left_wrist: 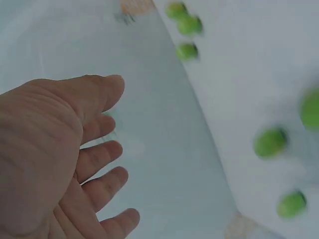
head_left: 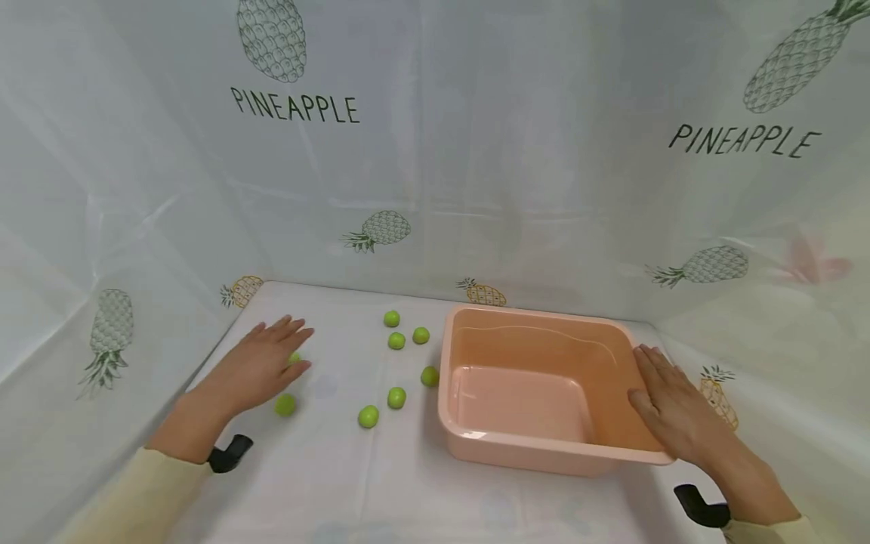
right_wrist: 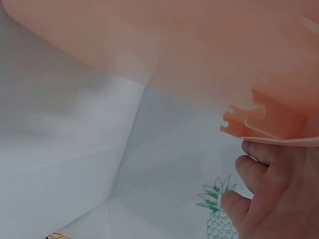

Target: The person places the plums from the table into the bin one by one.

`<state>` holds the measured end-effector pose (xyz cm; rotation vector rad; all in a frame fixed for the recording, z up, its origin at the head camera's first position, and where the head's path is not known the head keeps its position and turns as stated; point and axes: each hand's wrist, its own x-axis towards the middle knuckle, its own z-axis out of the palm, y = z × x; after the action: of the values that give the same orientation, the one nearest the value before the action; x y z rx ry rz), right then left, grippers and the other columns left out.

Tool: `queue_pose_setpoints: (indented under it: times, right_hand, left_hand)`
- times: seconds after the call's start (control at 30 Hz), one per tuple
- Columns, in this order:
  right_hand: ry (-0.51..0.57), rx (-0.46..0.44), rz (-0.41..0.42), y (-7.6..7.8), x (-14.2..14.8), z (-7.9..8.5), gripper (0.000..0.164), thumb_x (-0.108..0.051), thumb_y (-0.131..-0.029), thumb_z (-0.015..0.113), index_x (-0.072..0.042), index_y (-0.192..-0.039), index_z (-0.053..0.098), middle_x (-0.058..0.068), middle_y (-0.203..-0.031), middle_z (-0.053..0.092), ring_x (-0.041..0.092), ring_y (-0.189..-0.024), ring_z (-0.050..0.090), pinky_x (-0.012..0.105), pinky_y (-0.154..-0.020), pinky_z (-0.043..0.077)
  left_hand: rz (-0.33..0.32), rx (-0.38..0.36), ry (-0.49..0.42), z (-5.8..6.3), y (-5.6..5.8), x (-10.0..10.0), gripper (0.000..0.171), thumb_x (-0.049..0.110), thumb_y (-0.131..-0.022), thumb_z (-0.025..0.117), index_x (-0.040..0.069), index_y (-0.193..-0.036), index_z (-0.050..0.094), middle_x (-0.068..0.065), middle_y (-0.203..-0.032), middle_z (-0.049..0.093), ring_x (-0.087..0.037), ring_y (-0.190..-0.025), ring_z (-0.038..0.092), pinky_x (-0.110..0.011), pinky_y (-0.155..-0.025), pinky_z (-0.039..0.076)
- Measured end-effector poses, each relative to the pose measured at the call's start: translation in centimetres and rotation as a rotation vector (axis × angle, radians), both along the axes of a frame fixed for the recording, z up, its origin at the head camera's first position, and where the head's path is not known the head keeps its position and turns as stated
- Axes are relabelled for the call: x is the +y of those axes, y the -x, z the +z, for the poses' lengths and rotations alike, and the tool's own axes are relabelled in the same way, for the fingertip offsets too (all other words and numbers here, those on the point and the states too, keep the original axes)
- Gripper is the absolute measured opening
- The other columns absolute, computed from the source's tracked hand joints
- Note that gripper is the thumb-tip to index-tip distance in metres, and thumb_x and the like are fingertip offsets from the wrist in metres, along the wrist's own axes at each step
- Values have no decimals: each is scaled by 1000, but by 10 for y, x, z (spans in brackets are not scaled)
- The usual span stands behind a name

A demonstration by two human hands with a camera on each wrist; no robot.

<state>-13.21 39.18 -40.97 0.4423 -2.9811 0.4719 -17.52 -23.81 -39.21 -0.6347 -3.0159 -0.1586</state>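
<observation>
Holding left hand (head_left: 254, 366) over the left part of the white table (head_left: 326, 483), fanning loose fingers, gripping nothing. Half covering one green ball (head_left: 294, 358); seeing a second ball (head_left: 285, 405) just on the near side of the thumb. Counting six more balls (head_left: 396, 397) scattered between left hand and peach tub (head_left: 516, 455), including one almost against its left wall. Gripping the tub's right rim with right hand (head_left: 683, 412), hooking fingers under the lip, laying thumb toward the inner side. Not telling from these views whether touching the half-covered ball or only hovering.

Judging rolling as the chief hazard: sweeping the left hand too fast, possibly sending balls over the table's left edge, toward the hanging sheet (head_left: 170, 227). Possibly also losing balls between spread fingers. Pulling down or sideways on the rim with one hand only, likely tipping the tub or dragging its wall into the closest ball. Shifting the tub leftward unevenly, possibly trapping that ball underneath.
</observation>
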Motion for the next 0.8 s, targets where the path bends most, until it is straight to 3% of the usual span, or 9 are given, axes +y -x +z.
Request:
queue_pose_setpoints:
  times: [0.17, 0.3, 0.6, 0.8]
  right_hand:
    - [2, 0, 7, 0, 1, -1, 68, -27, -113, 40, 10, -164, 13, 42, -165, 20, 55, -157, 13, 53, -131, -5]
    - [-4, 0, 5, 0, 0, -3, 68, -27, -113, 40, 11, -163, 14, 42, -164, 21, 56, -157, 14, 55, -131, -5]
    - [-11, 29, -12, -1, 0, -7, 68, -28, -113, 40, 10, -164, 15, 41, -164, 23, 57, -155, 17, 35, -129, -14]
    - [-3, 17, -13, -2, -1, -6, 69, -28, -113, 41, 10, -164, 15, 40, -165, 21, 58, -155, 17, 35, -129, -15]
  left_hand:
    - [74, 18, 32, -8, 1, -59, 52, 21, -97, 74, -4, -141, 61, -31, -147, 56, -54, -136, 51, -68, -110, 41]
    - [107, 57, 103, -21, 6, -87, 49, 21, -94, 78, -2, -135, 65, -29, -138, 61, -52, -128, 55, -67, -103, 46]
    - [15, 150, 215, -60, 29, -119, 54, 29, -86, 87, 2, -128, 67, -19, -124, 62, -44, -119, 54, -67, -99, 46]
    - [16, 151, 263, -72, 38, -126, 57, 32, -83, 90, 3, -127, 68, -16, -120, 62, -42, -116, 53, -66, -101, 44]
